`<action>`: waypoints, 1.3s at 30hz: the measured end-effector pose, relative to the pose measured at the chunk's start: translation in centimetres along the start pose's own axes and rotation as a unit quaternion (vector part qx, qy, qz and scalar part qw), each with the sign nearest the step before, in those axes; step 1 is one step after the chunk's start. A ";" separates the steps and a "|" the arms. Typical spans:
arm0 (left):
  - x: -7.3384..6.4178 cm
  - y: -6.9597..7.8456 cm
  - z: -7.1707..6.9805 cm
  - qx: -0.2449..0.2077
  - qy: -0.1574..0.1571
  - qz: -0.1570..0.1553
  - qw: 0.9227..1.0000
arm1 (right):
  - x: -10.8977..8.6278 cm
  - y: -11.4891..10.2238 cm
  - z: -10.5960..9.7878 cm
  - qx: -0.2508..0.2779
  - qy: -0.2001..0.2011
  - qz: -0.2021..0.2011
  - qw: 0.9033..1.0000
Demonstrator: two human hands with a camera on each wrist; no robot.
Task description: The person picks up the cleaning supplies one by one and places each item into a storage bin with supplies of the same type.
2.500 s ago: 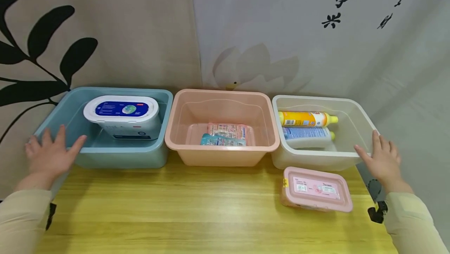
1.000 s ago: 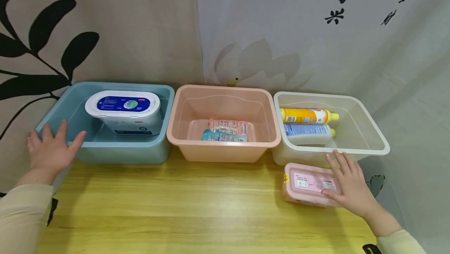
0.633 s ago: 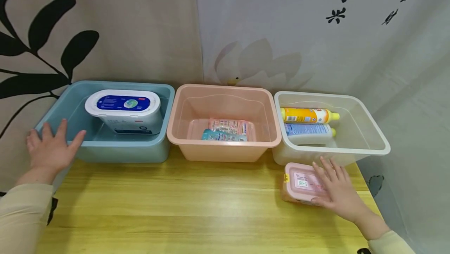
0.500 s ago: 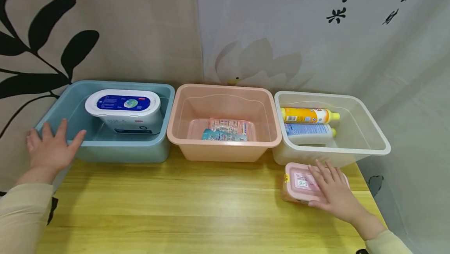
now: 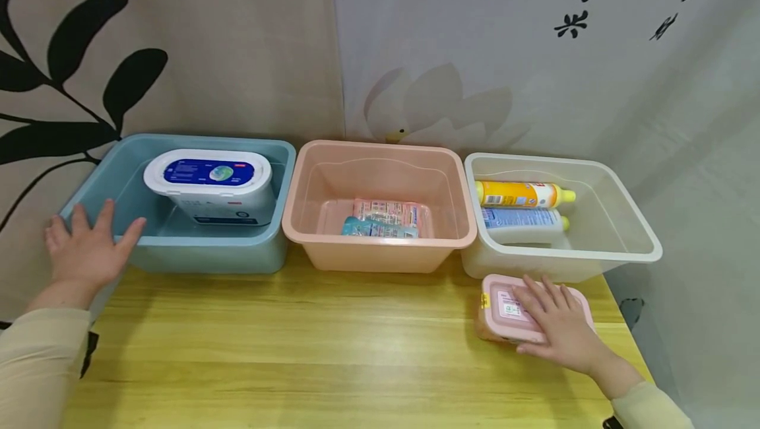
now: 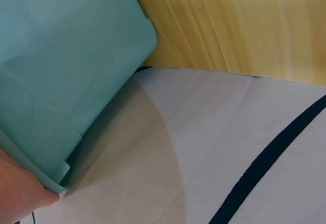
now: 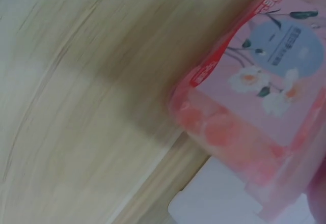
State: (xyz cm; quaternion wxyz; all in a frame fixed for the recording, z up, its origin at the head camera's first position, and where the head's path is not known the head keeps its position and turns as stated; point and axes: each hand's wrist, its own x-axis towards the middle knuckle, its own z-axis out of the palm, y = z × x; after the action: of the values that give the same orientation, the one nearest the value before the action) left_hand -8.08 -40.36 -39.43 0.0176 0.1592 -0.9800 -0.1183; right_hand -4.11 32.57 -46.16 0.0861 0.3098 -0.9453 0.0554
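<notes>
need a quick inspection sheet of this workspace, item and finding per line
surface: light wooden tabletop, three tubs in a row along its back edge
job's things: flat pink lidded plastic box on the table in front of the translucent white plastic tub
clutter: blue plastic tub holds a white tub with a blue label; pink plastic tub holds two flat packets; white tub holds a yellow bottle and a pale blue bottle, both lying down
grippers: right hand rests flat on the pink box; left hand touches the blue tub's left corner, fingers spread
cables: nothing seen
surroundings: printed fabric backdrop behind the tubs
</notes>
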 end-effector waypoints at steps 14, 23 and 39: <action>0.2 -0.1 0.0 0.004 0.000 0.003 1.000 | 0.5 1.6 -0.1 0.017 -0.021 -0.039 0.999; -0.1 0.3 -0.1 0.007 0.002 -0.003 1.000 | 0.8 1.9 -0.2 0.005 -0.016 -0.054 0.998; -0.2 -0.2 -0.4 -0.007 -0.005 0.021 1.000 | 1.6 1.9 -0.5 0.040 0.001 -0.036 0.999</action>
State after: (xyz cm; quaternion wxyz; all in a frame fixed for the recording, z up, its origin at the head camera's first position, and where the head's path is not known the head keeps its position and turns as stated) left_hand -7.83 -40.61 -39.12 0.0167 0.1379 -0.9823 -0.1259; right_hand -6.48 33.26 -45.47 0.0766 0.3466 -0.9305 0.0900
